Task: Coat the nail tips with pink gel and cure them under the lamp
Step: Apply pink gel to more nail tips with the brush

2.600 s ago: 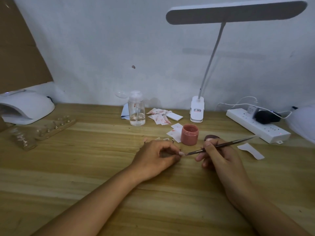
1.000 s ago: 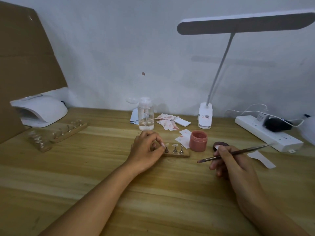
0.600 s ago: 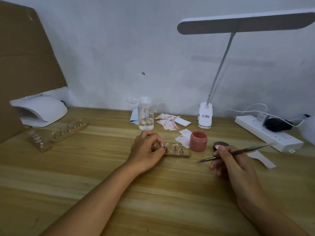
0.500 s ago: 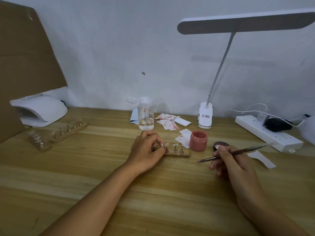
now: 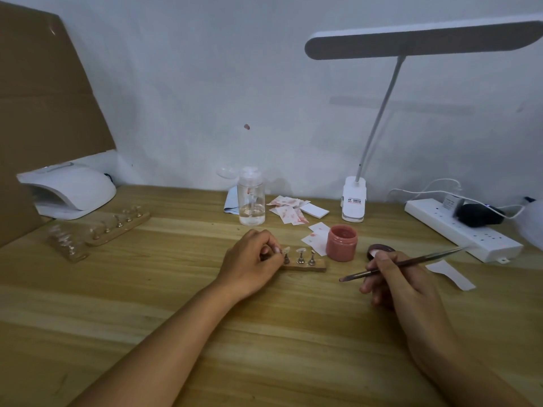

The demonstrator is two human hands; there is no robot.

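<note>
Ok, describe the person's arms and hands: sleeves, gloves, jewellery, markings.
The left forearm and right forearm are bare to the frame edge, no sleeves in view. The left hand and right hand wear no gloves, rings, watch or bracelets; no markings show.

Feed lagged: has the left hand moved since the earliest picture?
Yes. The left hand shifted left, away from the pink gel jar, to the wooden holder.

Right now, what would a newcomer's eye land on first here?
Mid-table, the left grip touches a nail tip on a small wooden holder, while the right grip holds a thin brush. Between them, slightly behind, stands an open pink gel jar; a white desk lamp looms overhead.
</note>
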